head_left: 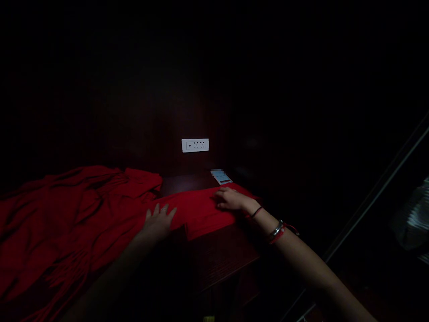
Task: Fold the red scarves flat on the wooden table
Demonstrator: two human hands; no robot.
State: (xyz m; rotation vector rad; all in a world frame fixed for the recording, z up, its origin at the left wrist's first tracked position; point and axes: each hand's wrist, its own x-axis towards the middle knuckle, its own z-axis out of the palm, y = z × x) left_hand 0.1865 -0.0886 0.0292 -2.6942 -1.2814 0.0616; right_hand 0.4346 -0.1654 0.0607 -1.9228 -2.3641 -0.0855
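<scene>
A red cloth with a fringe [69,268] lies across the dark wooden surface, bunched in loose folds on the left. Toward the right it forms a flatter, folded strip [201,221]. My left hand [159,223] rests on the cloth near the middle, fingers spread. Over the right part of the strip, my right hand [229,199] lies palm down with its fingers stretched out and slightly bent. Bracelets [277,229] circle my right wrist and forearm. Neither hand visibly grips the cloth.
A white socket panel [195,145] is set in the dark wall behind. A pale printed card or packet [221,177] lies just beyond the cloth. The wooden surface's front edge [231,273] runs below the strip. At far right, a whitish shape [418,219] shows dimly.
</scene>
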